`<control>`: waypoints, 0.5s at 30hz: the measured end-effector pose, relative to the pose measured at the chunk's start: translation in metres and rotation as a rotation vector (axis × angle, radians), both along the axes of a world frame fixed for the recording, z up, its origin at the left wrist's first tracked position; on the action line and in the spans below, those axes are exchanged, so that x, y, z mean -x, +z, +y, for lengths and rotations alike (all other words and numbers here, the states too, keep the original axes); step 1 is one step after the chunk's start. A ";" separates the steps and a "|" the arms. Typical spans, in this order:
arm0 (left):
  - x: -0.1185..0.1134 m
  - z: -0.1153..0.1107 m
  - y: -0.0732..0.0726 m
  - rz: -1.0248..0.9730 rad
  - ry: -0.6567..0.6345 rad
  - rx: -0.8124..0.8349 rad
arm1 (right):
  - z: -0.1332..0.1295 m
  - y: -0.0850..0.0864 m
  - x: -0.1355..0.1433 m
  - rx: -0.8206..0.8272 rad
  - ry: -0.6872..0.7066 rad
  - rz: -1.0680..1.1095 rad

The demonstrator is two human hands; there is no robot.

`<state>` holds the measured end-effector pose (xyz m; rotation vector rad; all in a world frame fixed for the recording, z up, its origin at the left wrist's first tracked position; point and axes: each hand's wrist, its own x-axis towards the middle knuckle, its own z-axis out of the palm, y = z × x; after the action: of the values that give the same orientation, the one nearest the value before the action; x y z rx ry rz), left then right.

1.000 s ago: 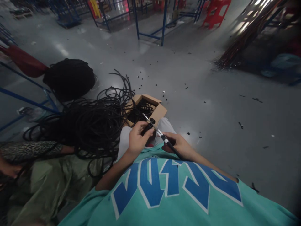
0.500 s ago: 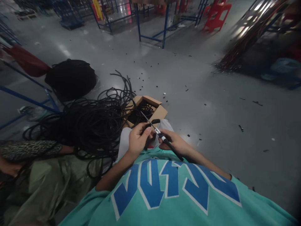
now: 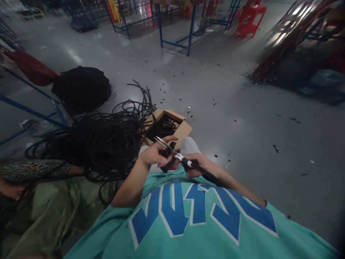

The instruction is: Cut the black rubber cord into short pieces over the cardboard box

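My right hand [image 3: 198,163] is closed around the black handles of a pair of scissors [image 3: 178,156]. Their metal blades reach up and left across my left hand [image 3: 155,153], slightly parted. Between the thumb and fingers of that hand is a small black piece [image 3: 172,145], partly hidden by the blades; in the earlier view it looks ribbed, like corrugated tubing. Just beyond both hands stands an open cardboard box [image 3: 184,132] with many short black pieces [image 3: 167,124] inside.
A tangled heap of black tubing [image 3: 105,138] lies left of the box, with a round black bundle [image 3: 82,88] behind. At far left is another person's hand [image 3: 12,189]. Black scraps dot the floor. Blue-framed tables [image 3: 189,32] and a red stool [image 3: 250,19] stand farther off.
My left hand has shifted left and its fingers have spread somewhat. The scissors have moved a little toward me and their blades now show apart. The black piece has turned in my fingers.
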<state>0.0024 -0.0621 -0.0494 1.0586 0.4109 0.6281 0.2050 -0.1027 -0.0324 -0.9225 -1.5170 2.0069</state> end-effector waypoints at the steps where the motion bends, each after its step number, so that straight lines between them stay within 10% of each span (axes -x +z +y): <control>1: 0.004 0.004 -0.002 0.004 -0.086 -0.005 | 0.000 -0.002 0.000 0.013 0.019 0.006; 15: 0.010 0.010 0.008 0.275 0.109 -0.077 | -0.006 -0.005 -0.001 0.078 -0.091 -0.047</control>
<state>-0.0076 -0.0521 -0.0414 1.2070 0.6917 0.6007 0.2062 -0.1088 -0.0379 -1.0572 -1.4032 2.0046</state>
